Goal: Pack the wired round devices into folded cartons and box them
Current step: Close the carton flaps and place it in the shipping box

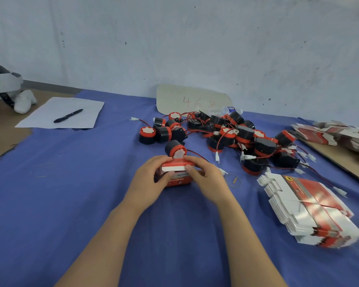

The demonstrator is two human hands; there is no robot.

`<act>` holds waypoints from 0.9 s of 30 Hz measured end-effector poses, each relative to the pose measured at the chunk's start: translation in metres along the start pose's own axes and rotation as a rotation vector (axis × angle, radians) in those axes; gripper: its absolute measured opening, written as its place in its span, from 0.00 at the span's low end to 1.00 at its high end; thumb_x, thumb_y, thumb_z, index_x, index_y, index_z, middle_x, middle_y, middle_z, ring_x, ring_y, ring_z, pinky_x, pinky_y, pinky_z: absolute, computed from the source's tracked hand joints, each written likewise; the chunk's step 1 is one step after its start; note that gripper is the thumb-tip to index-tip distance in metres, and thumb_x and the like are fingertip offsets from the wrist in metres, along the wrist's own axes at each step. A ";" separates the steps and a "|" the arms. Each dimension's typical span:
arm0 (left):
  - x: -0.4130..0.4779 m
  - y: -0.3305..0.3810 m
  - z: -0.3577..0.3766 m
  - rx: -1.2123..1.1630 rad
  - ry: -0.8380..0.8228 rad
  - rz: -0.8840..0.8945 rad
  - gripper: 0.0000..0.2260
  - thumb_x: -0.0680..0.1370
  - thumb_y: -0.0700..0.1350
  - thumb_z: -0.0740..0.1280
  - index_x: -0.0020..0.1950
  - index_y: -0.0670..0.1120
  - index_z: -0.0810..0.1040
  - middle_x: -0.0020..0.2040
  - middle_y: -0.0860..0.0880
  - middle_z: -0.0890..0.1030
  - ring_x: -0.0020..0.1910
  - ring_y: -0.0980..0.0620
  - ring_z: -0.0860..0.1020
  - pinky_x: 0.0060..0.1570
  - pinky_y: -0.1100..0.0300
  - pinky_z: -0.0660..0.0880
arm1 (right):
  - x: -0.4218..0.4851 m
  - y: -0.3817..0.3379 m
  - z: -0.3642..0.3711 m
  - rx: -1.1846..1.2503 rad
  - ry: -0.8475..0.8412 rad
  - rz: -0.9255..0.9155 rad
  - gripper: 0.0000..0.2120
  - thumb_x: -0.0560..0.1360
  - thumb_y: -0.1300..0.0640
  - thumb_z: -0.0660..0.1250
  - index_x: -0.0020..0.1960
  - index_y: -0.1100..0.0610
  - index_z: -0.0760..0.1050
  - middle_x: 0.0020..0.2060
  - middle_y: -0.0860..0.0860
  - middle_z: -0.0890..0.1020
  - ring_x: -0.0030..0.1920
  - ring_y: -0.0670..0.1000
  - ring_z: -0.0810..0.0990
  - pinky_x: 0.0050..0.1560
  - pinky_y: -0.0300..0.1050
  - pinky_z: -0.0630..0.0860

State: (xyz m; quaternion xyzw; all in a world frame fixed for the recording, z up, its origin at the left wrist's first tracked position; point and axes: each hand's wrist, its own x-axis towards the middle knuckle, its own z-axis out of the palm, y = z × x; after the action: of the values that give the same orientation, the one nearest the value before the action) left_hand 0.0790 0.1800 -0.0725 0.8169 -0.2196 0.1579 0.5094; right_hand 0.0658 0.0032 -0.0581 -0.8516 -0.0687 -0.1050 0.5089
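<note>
Red-printed card carton [175, 180], light and probably easy to crease, sits mid blue cloth [71, 183] just before a round device [174, 149], gripped at its ends by left hand [151, 179] and right hand [205, 177]; hold corners, not panels.
</note>
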 end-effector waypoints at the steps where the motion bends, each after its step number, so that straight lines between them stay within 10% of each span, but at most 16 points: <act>1: 0.000 0.001 0.001 -0.032 0.007 -0.018 0.14 0.77 0.40 0.67 0.61 0.51 0.76 0.57 0.60 0.74 0.53 0.68 0.72 0.53 0.77 0.68 | 0.000 0.000 0.001 -0.007 0.010 -0.001 0.13 0.79 0.55 0.63 0.63 0.47 0.75 0.55 0.44 0.80 0.55 0.46 0.79 0.56 0.39 0.76; 6: -0.001 0.010 0.006 -0.115 0.046 -0.101 0.16 0.79 0.33 0.59 0.55 0.54 0.76 0.59 0.56 0.73 0.59 0.65 0.71 0.53 0.76 0.68 | 0.000 0.000 0.005 -0.013 0.012 0.001 0.11 0.78 0.56 0.65 0.60 0.47 0.77 0.54 0.44 0.80 0.52 0.43 0.79 0.55 0.38 0.76; 12: -0.002 0.014 0.014 -0.114 0.044 -0.329 0.14 0.82 0.43 0.56 0.61 0.51 0.78 0.78 0.50 0.56 0.76 0.53 0.56 0.73 0.54 0.59 | -0.003 0.000 0.009 0.144 -0.001 0.087 0.08 0.79 0.56 0.65 0.53 0.49 0.80 0.46 0.43 0.83 0.43 0.37 0.79 0.48 0.33 0.75; 18: -0.002 0.016 0.013 -0.074 0.019 -0.309 0.14 0.82 0.43 0.57 0.65 0.52 0.74 0.73 0.47 0.64 0.72 0.51 0.63 0.69 0.58 0.63 | -0.005 -0.002 0.017 0.250 0.100 0.151 0.08 0.79 0.56 0.64 0.49 0.48 0.81 0.46 0.44 0.84 0.48 0.41 0.81 0.50 0.37 0.76; 23: -0.001 0.024 0.020 -0.246 0.057 -0.502 0.26 0.82 0.44 0.56 0.78 0.50 0.50 0.75 0.49 0.62 0.70 0.51 0.66 0.60 0.62 0.65 | -0.004 -0.005 0.025 0.385 0.172 0.321 0.09 0.77 0.58 0.65 0.57 0.50 0.76 0.52 0.50 0.81 0.54 0.50 0.79 0.55 0.44 0.76; 27: -0.001 0.027 0.030 -0.277 0.095 -0.570 0.22 0.82 0.41 0.55 0.75 0.43 0.56 0.71 0.44 0.68 0.66 0.48 0.69 0.60 0.58 0.69 | -0.005 -0.009 0.029 0.307 0.140 0.308 0.12 0.78 0.60 0.59 0.47 0.48 0.80 0.43 0.43 0.83 0.44 0.40 0.78 0.41 0.29 0.73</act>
State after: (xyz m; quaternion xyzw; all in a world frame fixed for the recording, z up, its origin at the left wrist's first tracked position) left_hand 0.0650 0.1424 -0.0655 0.7601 0.0226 0.0153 0.6492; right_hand 0.0623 0.0328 -0.0643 -0.7554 0.0822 -0.0733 0.6460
